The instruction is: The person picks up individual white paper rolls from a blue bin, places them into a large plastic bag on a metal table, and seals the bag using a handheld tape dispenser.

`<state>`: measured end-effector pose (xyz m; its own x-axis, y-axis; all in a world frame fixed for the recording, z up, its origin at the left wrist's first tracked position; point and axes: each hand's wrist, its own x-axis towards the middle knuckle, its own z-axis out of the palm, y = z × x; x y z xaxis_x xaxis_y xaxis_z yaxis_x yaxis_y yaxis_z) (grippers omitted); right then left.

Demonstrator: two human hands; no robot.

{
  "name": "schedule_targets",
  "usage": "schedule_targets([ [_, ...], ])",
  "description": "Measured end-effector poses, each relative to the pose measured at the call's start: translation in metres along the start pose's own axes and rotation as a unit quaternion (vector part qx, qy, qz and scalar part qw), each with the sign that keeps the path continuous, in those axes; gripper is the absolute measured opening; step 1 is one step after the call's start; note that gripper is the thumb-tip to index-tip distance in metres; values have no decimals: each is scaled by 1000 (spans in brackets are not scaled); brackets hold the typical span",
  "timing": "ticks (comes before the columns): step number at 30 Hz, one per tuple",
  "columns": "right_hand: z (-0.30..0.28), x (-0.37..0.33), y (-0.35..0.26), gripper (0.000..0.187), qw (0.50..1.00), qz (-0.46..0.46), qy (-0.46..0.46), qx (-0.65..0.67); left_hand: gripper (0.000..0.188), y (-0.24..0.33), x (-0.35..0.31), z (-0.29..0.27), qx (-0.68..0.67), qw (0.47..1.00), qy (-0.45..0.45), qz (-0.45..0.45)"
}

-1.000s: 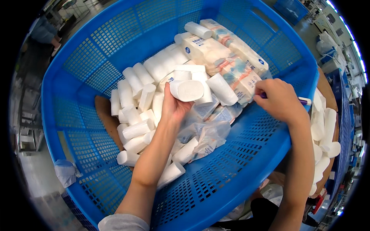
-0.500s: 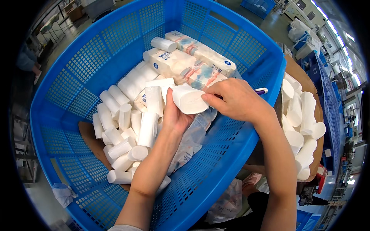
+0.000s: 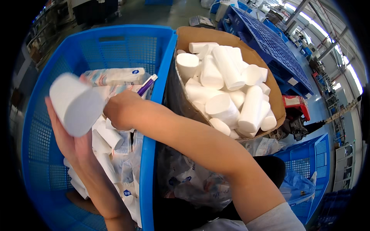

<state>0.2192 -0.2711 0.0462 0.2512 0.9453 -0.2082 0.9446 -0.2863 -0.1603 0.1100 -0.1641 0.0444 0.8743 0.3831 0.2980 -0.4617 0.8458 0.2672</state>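
My left hand [image 3: 69, 134] holds up a thick white paper roll [image 3: 79, 104], palm under it and its flat end towards me. The roll is blurred. Close beside it is my right hand [image 3: 125, 109], its fingers curled in. From behind that hand sticks a slim purple-and-white pen-like tool [image 3: 147, 85]; the grip on it is hidden. Both hands are over a blue mesh basket [image 3: 104, 32]. In the basket lie more white rolls [image 3: 108, 134] and printed packs of rolls [image 3: 119, 76].
Right beside the basket stands a cardboard box [image 3: 189, 34] heaped with white rolls [image 3: 221, 107]. Behind it leans a blue plastic pallet [image 3: 266, 44]. Clear bags [image 3: 200, 184] lie below the box. Another blue basket [image 3: 320, 154] and a red machine part [image 3: 296, 106] are to the right.
The view has swung right, bringing the cardboard box fully into sight. My left hand has lifted the roll higher and nearer. My right hand has stayed close to the roll.
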Motion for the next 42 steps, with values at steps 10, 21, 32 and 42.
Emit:
schedule_targets([
  [10, 11, 9, 5, 22, 994, -55, 85, -30, 43, -156, 107, 138, 312, 930, -14, -193],
  [21, -4, 1, -19, 20, 999, 31, -9, -24, 26, 93, -23, -31, 790, 572, 30, -219],
  [32, 3, 0, -1, 19, 998, -2, 15, -59, 68, 15, -232, -78, 675, 436, -163, -572],
  [42, 8, 0, -4, 17, 999, 12, 28, -32, 63, 31, -221, -94, 528, 591, -46, -608],
])
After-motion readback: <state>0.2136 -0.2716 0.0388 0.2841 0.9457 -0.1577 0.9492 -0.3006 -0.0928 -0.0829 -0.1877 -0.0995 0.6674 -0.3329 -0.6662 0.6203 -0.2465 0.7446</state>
